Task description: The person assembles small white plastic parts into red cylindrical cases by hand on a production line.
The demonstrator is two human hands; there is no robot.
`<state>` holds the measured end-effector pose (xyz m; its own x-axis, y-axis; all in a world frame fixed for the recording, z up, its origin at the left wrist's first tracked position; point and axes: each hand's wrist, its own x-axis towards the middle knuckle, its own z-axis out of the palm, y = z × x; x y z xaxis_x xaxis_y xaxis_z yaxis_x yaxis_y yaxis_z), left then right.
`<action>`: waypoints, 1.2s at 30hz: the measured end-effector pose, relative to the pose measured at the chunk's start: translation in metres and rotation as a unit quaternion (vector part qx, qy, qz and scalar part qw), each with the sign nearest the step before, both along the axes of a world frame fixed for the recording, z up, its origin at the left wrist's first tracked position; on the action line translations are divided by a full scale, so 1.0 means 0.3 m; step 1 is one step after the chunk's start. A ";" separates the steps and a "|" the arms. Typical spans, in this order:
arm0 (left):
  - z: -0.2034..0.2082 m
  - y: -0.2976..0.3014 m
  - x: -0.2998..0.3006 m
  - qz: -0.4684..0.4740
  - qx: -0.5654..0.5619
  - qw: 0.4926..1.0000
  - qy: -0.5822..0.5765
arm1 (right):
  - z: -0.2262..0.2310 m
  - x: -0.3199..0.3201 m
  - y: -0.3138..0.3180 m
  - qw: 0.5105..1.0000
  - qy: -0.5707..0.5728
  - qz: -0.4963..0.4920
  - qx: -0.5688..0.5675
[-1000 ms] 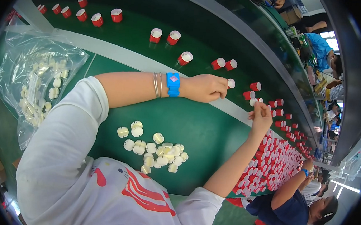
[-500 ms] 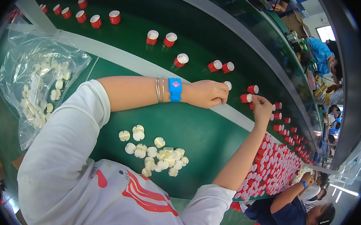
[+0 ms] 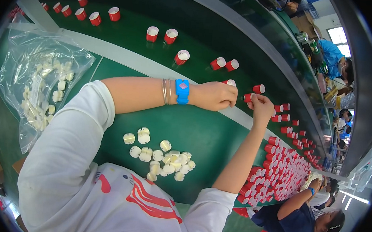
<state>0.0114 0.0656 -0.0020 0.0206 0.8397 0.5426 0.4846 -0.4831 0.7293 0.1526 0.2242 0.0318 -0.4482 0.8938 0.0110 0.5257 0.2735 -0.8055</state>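
Observation:
My right hand pinches a small red cup with a white rim at the edge of the green belt. Closer to the middle, my left hand is closed, its fingers curled down over the belt's pale edge strip; whatever it may hold is hidden. Just beyond its knuckles stands another red cup, partly covered by the hand. Cream-coloured notched round pieces lie in a loose pile on the green table, below my forearms.
Red cups with white inside stand spaced along the green belt. Many more red cups are massed at the right of the table. A clear plastic bag of cream pieces lies left. A co-worker in dark blue sits at right.
The cups on the belt have shifted slightly left. My right hand has moved left and up, with a red cup in its fingers. My left hand has barely moved.

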 end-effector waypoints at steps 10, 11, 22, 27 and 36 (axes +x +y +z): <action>-0.014 -0.018 -0.015 -0.006 0.009 1.000 0.006 | 0.039 -0.058 -0.011 0.995 -0.034 0.015 -0.097; -0.017 -0.024 -0.017 -0.006 0.019 1.000 0.006 | 0.028 -0.065 -0.008 0.995 -0.048 0.021 -0.084; -0.021 -0.028 -0.008 0.013 0.028 0.999 0.017 | 0.284 -0.043 -0.560 0.916 -0.103 0.387 -0.015; -0.020 -0.029 -0.019 0.007 -0.003 1.000 0.010 | 0.177 -0.058 -0.818 0.851 -0.149 0.502 0.048; -0.030 -0.012 -0.020 -0.007 0.031 0.999 0.011 | 0.091 -0.018 -0.899 0.880 -0.185 0.415 0.139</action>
<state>0.0055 0.0621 -0.0111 0.0448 0.8046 0.5921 0.4932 -0.5332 0.6874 0.1473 -0.0456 0.0590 -0.9644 0.2421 -0.1061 0.2634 0.8463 -0.4631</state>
